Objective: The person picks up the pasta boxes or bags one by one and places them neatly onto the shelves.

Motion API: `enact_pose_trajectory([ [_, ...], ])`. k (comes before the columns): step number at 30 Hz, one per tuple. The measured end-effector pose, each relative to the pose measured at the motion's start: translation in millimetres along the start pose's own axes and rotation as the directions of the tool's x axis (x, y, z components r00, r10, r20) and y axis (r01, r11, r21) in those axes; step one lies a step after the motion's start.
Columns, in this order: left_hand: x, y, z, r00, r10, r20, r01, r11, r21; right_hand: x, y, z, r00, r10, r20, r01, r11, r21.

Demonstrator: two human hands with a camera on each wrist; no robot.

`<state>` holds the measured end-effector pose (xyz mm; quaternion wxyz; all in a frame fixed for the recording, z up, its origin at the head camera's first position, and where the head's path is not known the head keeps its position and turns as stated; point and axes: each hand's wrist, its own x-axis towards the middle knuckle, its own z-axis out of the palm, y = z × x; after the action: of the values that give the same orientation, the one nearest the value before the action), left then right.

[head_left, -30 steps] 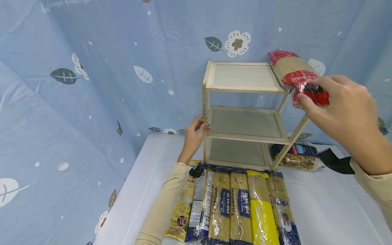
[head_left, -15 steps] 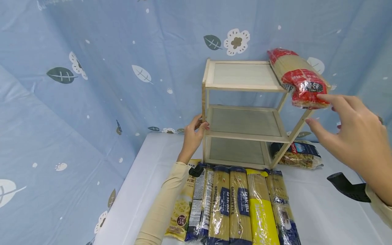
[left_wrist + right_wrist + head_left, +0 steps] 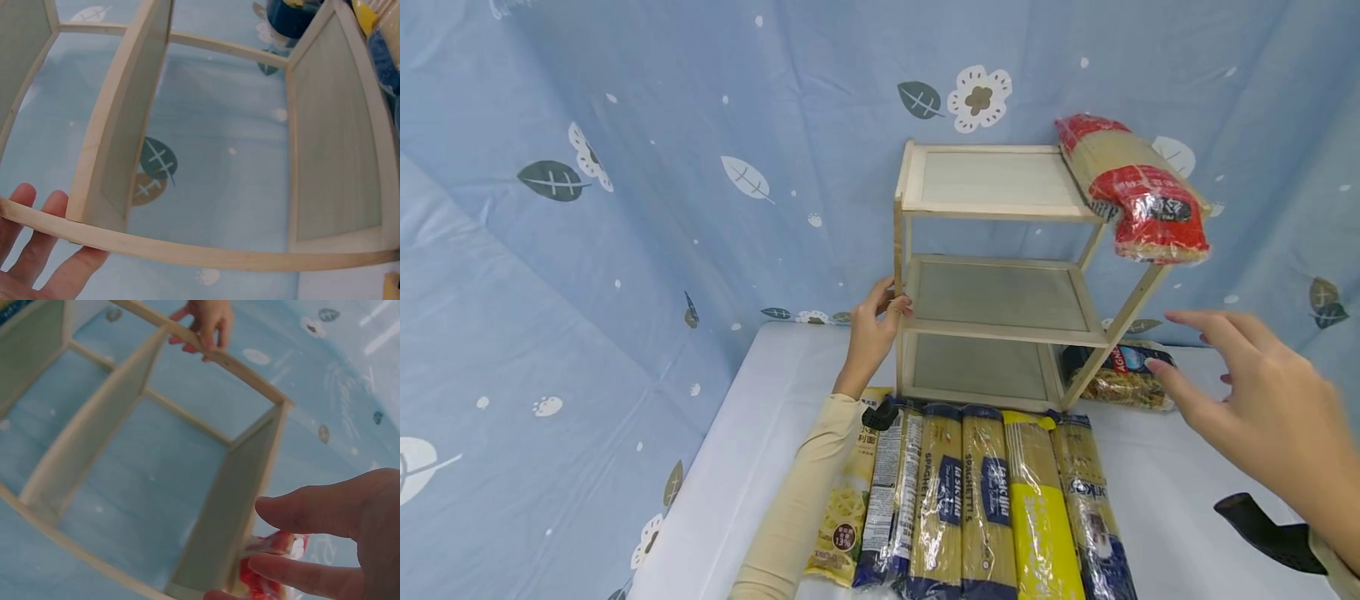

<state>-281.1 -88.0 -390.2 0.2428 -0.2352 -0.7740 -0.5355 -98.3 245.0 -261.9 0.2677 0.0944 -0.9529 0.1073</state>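
The left forearm (image 3: 801, 492) is slanting up from the bottom edge, the left hand (image 3: 869, 335) is gripping near the centre of the frame; at lower right, the right hand (image 3: 1262, 396) is pointing leftward, thumb (image 3: 1187, 402) and fingers (image 3: 1221, 327) standing apart

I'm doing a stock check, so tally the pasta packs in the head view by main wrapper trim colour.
Red pack: 1
Yellow packs: 2
Dark-blue-trimmed packs: 5
Total: 8
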Motion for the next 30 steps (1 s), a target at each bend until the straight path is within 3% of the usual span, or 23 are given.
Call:
enact_pose_trajectory([
  [9, -1.3, -1.3, -2.1, 1.000, -0.014, -0.010, 0.014, 1.000, -0.006, -22.8, 5.2, 16.9, 0.999, -0.026, 0.046, 0.026, 1.000, 0.002],
  [22, -0.4, -1.5, -1.6, 0.999, -0.036, 0.003, 0.036, 0.998, 0.042, -47.7, 5.8, 44.3, 0.992, -0.005, 0.129, -0.002, 0.999, 0.049],
  [30, 0.5, -1.3, 0.6, 1.000, -0.027, -0.006, 0.027, 0.999, 0.039, -66.3, 8.9, 62.5, 0.969, 0.066, 0.237, -0.093, 0.991, 0.101],
])
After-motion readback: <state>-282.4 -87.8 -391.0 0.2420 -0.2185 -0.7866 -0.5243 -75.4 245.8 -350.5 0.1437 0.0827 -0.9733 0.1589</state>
